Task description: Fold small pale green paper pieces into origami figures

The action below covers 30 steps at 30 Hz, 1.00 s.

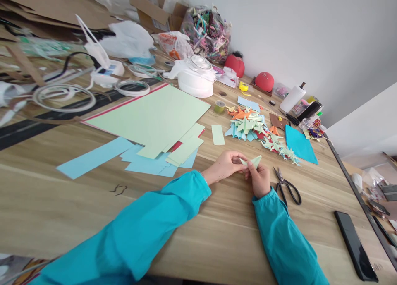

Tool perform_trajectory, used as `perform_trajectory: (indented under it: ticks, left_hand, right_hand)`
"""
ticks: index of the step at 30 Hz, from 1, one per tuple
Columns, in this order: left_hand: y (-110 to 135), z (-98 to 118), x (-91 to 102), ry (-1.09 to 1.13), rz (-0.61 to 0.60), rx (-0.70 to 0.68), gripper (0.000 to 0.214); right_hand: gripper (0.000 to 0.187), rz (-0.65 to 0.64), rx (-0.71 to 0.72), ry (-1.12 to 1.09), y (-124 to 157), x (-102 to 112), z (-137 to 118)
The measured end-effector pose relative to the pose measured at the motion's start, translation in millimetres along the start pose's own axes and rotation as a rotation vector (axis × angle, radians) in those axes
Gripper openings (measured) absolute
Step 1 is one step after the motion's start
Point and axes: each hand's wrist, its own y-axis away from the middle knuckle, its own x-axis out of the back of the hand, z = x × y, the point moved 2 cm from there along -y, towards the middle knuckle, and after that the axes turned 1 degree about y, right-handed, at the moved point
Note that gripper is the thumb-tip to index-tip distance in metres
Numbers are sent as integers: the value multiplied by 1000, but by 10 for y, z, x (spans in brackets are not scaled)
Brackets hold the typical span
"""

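Between my two hands is a small folded piece of pale green paper [255, 161] with pointed tips. My left hand [228, 165] pinches its left side, fingers curled behind it. My right hand [259, 178] grips it from below, thumb pressed on the front. Just beyond lies a heap of folded paper stars [246, 124] in green, blue and orange. A pale green paper strip [218, 135] rests flat to the upper left of my hands. Black-handled scissors [287, 186] lie beside my right hand, blades pointing away.
Large green sheets [151, 115] and blue paper strips [96, 156] spread to the left. A phone [355, 244] lies near the right edge. A turquoise sheet [300, 144], a spool of thread [219, 106] and a white round container [196, 83] stand farther back. Cables and a power strip [108, 72] clutter the far left.
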Motion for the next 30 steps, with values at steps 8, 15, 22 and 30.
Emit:
perform_trajectory:
  ticks: [8,15,22,30]
  left_hand:
    - [-8,-14,10,52,21,11,26]
    - [0,3,4,24,19,21,23]
    - [33,54,-20,39,-5,-5,26]
    - [39,34,-46,167,-33,20,29]
  right_hand:
    - [33,-5,-4,-116,-16,3,62]
    - [33,-23,13,-34,0,2,1]
    - [36,-59,-35,-79,1,3,-6]
    - [37,-102,-141,-278,-14,7,-4]
